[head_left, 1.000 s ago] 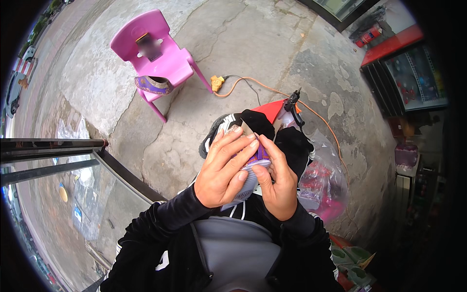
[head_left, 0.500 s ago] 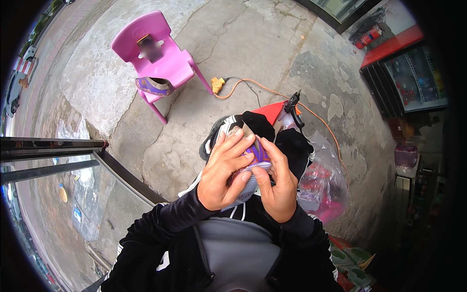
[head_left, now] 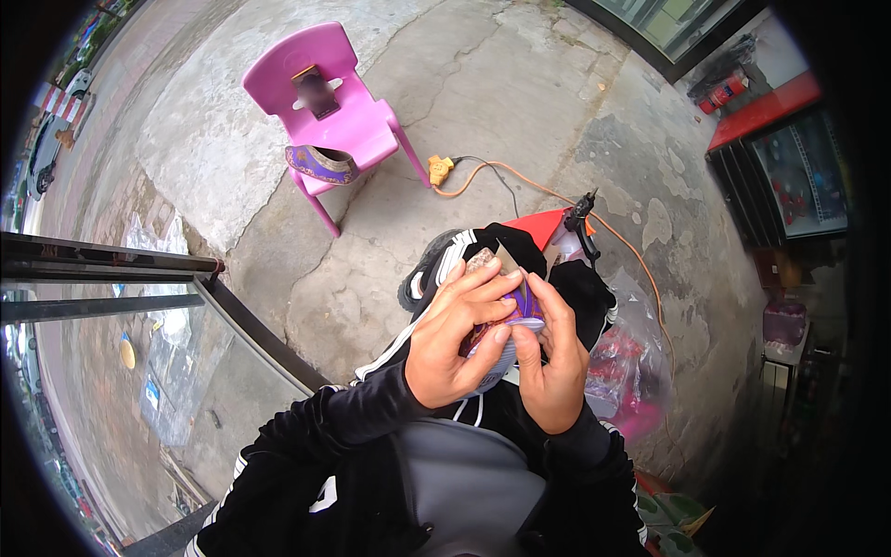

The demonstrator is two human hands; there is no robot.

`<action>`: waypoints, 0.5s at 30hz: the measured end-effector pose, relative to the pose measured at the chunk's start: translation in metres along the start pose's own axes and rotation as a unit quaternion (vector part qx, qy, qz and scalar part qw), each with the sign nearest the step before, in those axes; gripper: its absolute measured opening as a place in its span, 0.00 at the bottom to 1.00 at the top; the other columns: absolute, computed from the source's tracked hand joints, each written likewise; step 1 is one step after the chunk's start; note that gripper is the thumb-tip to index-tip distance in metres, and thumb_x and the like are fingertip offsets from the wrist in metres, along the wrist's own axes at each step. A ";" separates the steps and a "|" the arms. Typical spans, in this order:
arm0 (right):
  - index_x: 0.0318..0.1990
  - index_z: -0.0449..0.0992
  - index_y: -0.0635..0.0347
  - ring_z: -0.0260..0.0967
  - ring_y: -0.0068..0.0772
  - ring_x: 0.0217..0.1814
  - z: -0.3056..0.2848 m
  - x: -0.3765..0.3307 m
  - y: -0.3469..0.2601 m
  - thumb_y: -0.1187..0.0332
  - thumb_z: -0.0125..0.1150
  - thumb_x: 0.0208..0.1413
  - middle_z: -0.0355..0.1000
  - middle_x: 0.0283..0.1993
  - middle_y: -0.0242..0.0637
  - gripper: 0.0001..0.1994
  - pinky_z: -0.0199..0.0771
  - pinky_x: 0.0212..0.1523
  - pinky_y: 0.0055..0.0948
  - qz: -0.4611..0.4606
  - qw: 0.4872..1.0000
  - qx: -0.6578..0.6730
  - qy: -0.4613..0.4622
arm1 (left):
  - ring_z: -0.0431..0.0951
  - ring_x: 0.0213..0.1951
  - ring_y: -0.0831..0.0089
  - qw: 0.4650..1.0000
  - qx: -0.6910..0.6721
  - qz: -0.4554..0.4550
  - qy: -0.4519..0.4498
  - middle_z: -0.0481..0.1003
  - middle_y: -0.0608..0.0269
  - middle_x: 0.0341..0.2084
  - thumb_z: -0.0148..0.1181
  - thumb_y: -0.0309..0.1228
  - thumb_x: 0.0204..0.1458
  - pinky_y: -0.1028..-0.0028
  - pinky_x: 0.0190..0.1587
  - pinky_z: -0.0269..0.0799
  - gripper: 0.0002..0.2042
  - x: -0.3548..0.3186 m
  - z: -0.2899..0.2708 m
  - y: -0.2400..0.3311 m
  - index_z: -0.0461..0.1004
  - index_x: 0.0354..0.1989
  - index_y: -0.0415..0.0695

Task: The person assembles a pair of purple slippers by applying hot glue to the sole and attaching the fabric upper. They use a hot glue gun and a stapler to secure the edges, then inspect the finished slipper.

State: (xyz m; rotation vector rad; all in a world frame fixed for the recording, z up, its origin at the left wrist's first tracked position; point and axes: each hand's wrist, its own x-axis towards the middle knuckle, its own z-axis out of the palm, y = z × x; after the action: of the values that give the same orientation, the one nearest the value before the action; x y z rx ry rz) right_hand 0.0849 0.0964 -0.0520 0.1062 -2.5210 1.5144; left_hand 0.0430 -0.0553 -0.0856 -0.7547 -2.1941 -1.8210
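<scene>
Above my lap, both hands are closed round a purple patterned piece [head_left: 529,306] with reddish-gold trim and a pale rim. My left hand [head_left: 461,336] lies across its left side, fingers bent over the top and thumb along the near rim. From the right, my right hand [head_left: 555,357] grips it, with its thumb at the near rim. A flat tan edge [head_left: 509,263] sticks up past the fingers. Below the rim shows a pale grey rounded thing [head_left: 504,365], partly hidden by my hands. How the piece is fastened to it, I cannot tell.
A pink plastic chair [head_left: 357,130] bears a curved purple band [head_left: 322,165] and a small dark box [head_left: 316,93]. An orange cord [head_left: 640,260] runs from a yellow socket [head_left: 440,170]. Near my knees are a black pointed tool [head_left: 580,218] and a clear bag [head_left: 640,357]. A glass door frame [head_left: 251,325] stands left.
The whole view has shifted, so the chair and my hands sit farther right in the picture. Both hands keep their hold on the purple piece, with barely any finger movement.
</scene>
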 end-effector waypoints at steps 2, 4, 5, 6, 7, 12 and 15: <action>0.65 0.64 0.70 0.73 0.50 0.62 -0.001 0.000 -0.002 0.74 0.56 0.65 0.70 0.63 0.53 0.22 0.74 0.58 0.38 -0.012 1.000 -0.015 -0.002 | 0.71 0.64 0.50 1.000 -0.004 0.000 0.004 0.78 0.50 0.54 0.63 0.23 0.54 0.47 0.68 0.57 0.10 0.000 0.001 0.001 0.76 0.44 0.38; 0.65 0.64 0.70 0.72 0.51 0.62 -0.001 0.001 -0.003 0.74 0.54 0.66 0.69 0.63 0.54 0.22 0.74 0.58 0.38 -0.020 0.999 -0.027 -0.001 | 0.71 0.64 0.49 1.000 -0.008 0.004 0.006 0.78 0.48 0.54 0.62 0.22 0.54 0.47 0.69 0.56 0.10 0.001 0.001 0.001 0.76 0.45 0.37; 0.66 0.63 0.70 0.72 0.51 0.63 -0.001 0.001 -0.004 0.74 0.54 0.66 0.69 0.63 0.54 0.22 0.73 0.59 0.38 -0.025 0.999 -0.023 -0.001 | 0.70 0.65 0.48 1.000 -0.011 0.008 0.004 0.78 0.45 0.53 0.61 0.20 0.55 0.47 0.69 0.55 0.10 0.001 0.002 0.001 0.75 0.45 0.36; 0.66 0.63 0.71 0.72 0.51 0.63 -0.001 0.001 -0.004 0.75 0.54 0.66 0.69 0.63 0.54 0.22 0.73 0.59 0.38 -0.023 0.999 -0.025 -0.003 | 0.69 0.65 0.47 1.000 -0.015 0.012 0.003 0.78 0.42 0.52 0.60 0.19 0.55 0.47 0.70 0.54 0.10 0.001 0.002 0.001 0.75 0.46 0.35; 0.66 0.63 0.71 0.72 0.51 0.63 -0.001 0.001 -0.004 0.75 0.54 0.66 0.69 0.64 0.54 0.22 0.73 0.59 0.38 -0.024 0.999 -0.028 -0.003 | 0.70 0.65 0.47 1.000 -0.015 0.011 0.004 0.78 0.42 0.52 0.61 0.19 0.55 0.47 0.70 0.54 0.10 0.001 0.002 0.001 0.75 0.46 0.35; 0.66 0.62 0.70 0.72 0.52 0.63 -0.001 0.000 -0.005 0.76 0.53 0.66 0.69 0.64 0.55 0.22 0.73 0.58 0.38 -0.029 0.999 -0.020 0.001 | 0.73 0.62 0.50 1.000 -0.010 -0.003 0.029 0.79 0.50 0.52 0.66 0.22 0.52 0.48 0.67 0.59 0.10 0.000 0.007 0.001 0.75 0.43 0.38; 0.66 0.62 0.70 0.72 0.52 0.62 0.000 -0.002 -0.004 0.76 0.54 0.65 0.69 0.63 0.55 0.23 0.74 0.57 0.38 -0.009 1.000 -0.001 -0.002 | 0.74 0.62 0.49 0.999 -0.007 0.011 0.031 0.79 0.49 0.52 0.67 0.22 0.51 0.48 0.67 0.60 0.11 0.000 0.008 -0.001 0.75 0.43 0.38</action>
State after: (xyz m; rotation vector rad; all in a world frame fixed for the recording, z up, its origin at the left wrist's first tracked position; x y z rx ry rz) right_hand 0.0878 0.0945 -0.0485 0.1307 -2.5170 1.5072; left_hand 0.0443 -0.0482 -0.0884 -0.7121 -2.1301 -1.8257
